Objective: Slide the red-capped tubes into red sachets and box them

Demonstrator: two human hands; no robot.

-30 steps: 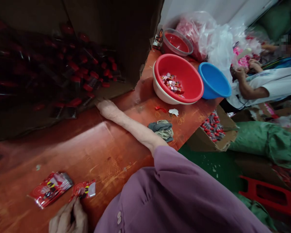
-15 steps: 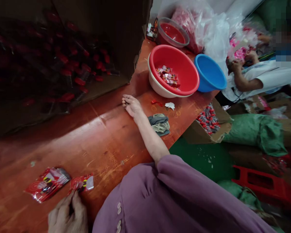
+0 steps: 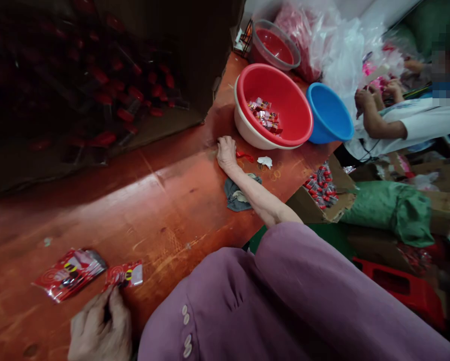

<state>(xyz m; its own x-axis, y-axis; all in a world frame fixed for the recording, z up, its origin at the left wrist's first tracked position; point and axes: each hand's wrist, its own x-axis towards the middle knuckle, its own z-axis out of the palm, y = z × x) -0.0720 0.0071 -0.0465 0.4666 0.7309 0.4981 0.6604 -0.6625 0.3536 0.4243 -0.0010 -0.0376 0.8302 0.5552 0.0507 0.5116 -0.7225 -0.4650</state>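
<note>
My left hand [image 3: 100, 326], at the lower left, pinches the near edge of a flat red printed packet [image 3: 124, 275] between thumb and forefinger. Left of that packet lies a small stack of similar red packets [image 3: 70, 273] on the orange table [image 3: 165, 210]. Reaching across the tabletop, my right hand [image 3: 227, 152] has its fingers curled down and together; anything within them is hidden. It is beside the red bowl [image 3: 243, 90], which contains several small red packets [image 3: 264, 116]. A crumpled grey-green cloth [image 3: 235, 195] lies partly under my right forearm.
A dark open carton [image 3: 165, 123] of red-capped items fills the upper left. A blue basin [image 3: 328, 115] adjoins the bowl. White scrap [image 3: 264, 161] and rubber bands [image 3: 275, 173] lie nearby. Another person's arm [image 3: 383, 123] works at right, above a carton of red-capped items [image 3: 322, 188].
My right hand has moved right, towards the red bowl, and its fingers now point down at the tabletop. My left hand keeps its pinch on the packet. The view has shifted slightly.
</note>
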